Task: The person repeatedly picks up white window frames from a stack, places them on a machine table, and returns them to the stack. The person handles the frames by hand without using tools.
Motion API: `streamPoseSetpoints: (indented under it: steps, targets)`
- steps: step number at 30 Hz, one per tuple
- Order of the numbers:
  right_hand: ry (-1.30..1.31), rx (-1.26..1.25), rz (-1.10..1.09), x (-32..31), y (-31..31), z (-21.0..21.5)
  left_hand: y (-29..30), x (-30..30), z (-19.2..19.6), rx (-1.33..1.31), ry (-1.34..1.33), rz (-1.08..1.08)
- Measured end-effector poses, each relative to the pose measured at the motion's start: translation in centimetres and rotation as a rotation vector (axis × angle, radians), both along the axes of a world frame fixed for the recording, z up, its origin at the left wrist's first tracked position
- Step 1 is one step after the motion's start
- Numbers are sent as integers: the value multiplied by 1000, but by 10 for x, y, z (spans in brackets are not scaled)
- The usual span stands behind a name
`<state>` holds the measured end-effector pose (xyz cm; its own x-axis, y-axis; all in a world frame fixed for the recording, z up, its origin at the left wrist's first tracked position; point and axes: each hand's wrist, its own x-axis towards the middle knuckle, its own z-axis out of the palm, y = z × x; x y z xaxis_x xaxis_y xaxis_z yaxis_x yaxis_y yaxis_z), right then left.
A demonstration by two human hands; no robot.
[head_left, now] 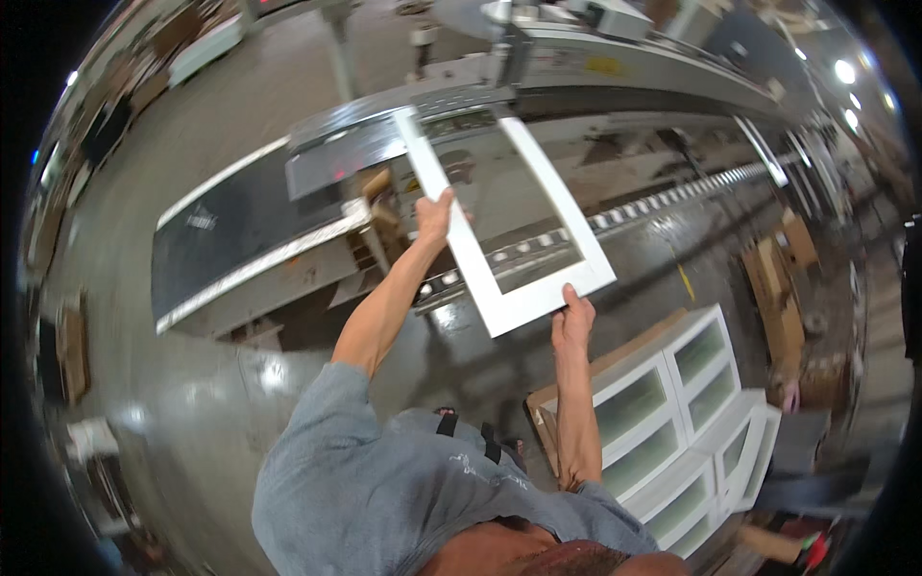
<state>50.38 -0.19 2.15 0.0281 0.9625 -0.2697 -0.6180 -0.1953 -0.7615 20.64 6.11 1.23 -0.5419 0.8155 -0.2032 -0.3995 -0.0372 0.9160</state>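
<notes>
Both my hands hold a white cabinet door frame point(519, 305) with an open middle, tilted away from me over a roller track. My left hand point(435, 219) grips its left long side, thumb on the face and the other fingers mostly hidden behind. At the near right corner, my right hand point(573, 320) pinches the short rail with the thumb on top. The far end of the frame reaches to the grey metal edge of a long machine point(615, 62); whether it touches there I cannot tell.
White framed doors point(675, 389) with greenish panels are stacked to my right. The roller track point(615, 219) runs across in front of me. A table with a dark belt point(240, 230) stands at the left. Cardboard boxes point(771, 288) lie farther right on the floor.
</notes>
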Motion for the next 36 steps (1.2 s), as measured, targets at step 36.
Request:
streamPoseSetpoints:
  steps: [36]
  targets:
    - [-93,-1282,-1449,634,-518,-302,-302,256,-150,-733,719,-1272]
